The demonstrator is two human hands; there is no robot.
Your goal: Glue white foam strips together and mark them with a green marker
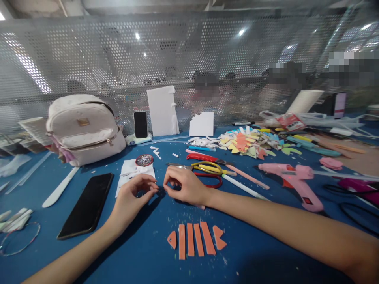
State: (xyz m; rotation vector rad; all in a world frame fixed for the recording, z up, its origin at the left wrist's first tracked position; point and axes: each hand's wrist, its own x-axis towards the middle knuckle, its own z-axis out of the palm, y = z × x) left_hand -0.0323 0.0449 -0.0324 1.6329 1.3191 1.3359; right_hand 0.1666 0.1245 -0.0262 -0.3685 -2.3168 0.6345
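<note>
My left hand (pixel 133 199) hovers over the blue table with thumb and fingertips brought together; anything between them is too small to make out. Close beside it, my right hand (pixel 186 185) is pinched the same way, its fingertips almost meeting the left ones. Nearer to me lies an orange fish shape cut into pieces: a pointed head piece with a hole (pixel 172 240), several upright strips (pixel 182 241) and a notched tail piece (pixel 219 238). Behind my right hand are yellow-handled scissors (pixel 209 168) and red-handled scissors (pixel 217 181). White paper (pixel 121 181) lies behind my left hand.
A black phone (pixel 87 205) and a white plastic knife (pixel 60 187) lie left, before a pale backpack (pixel 85 130). A pink glue gun (pixel 296 181) rests at right. Foam scraps (pixel 242 140) are heaped behind. A perforated metal screen (pixel 177 51) closes off the back.
</note>
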